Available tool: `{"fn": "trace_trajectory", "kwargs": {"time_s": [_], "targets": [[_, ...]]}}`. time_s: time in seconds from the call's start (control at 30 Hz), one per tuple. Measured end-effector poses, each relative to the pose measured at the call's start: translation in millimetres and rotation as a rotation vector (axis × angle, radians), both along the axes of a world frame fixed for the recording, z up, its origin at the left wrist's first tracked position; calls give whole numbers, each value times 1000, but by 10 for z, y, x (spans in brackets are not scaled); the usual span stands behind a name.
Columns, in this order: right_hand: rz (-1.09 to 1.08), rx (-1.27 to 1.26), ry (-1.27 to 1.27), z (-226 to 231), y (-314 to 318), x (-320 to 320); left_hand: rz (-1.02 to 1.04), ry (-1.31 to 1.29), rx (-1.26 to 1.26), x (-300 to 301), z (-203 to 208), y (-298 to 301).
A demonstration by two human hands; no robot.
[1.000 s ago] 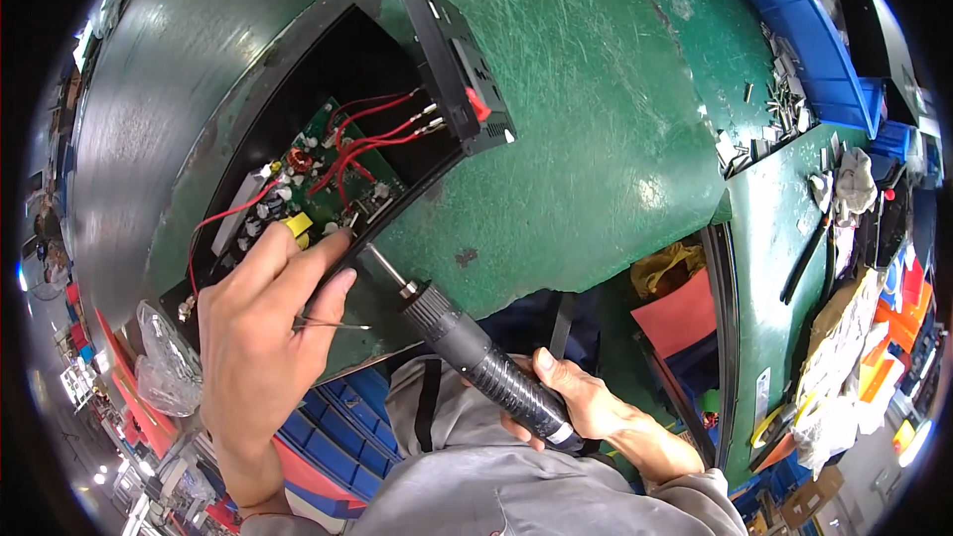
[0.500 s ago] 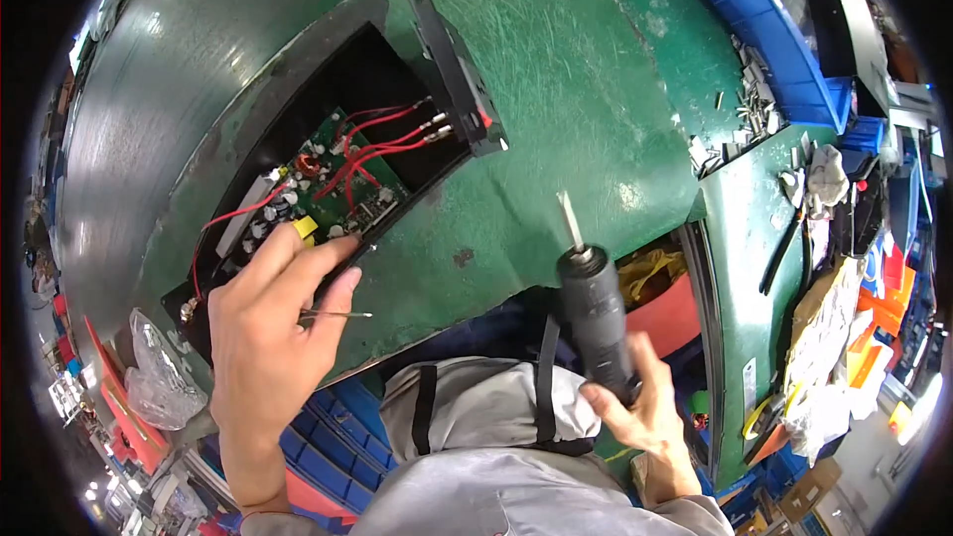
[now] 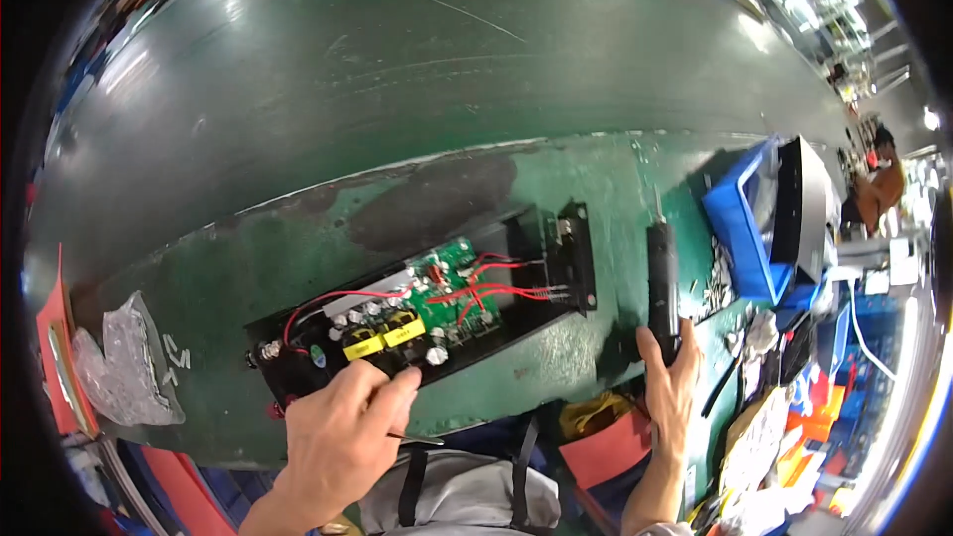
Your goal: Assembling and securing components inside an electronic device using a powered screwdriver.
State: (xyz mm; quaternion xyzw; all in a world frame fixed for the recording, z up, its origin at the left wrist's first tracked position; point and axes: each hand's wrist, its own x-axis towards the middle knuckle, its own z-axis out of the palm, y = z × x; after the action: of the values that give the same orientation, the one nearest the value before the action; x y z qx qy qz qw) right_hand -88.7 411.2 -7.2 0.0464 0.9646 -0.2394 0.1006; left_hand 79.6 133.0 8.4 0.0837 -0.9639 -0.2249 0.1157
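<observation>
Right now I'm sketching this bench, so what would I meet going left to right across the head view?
Salmon-red flat panel, crumpled clear plastic bag, open black box-shaped case with a green circuit board inside, black cylindrical power screwdriver, blue rectangular plastic bin.

Bare hands [image 3: 342,425], bare forearms [image 3: 650,484]; grey right sleeve [image 3: 663,530]; grey lap fabric [image 3: 462,491], two black straps [image 3: 413,486].

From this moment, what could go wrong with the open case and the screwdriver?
The exposed red wires might snag, since they cross the open case. The black screwdriver in the right hand could knock the small metal pieces beside it. The left hand could bump the nearby yellow components.
</observation>
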Motion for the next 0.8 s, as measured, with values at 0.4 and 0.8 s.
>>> {"fn": "trace_trajectory", "kwargs": {"time_s": [0.4,0.8], "targets": [[137,-15,275,-31,-89,-45,106,289,51,405,88,-402],[603,-279,392,-452,-1041,698,323,411,207,513,-255,-550]]}}
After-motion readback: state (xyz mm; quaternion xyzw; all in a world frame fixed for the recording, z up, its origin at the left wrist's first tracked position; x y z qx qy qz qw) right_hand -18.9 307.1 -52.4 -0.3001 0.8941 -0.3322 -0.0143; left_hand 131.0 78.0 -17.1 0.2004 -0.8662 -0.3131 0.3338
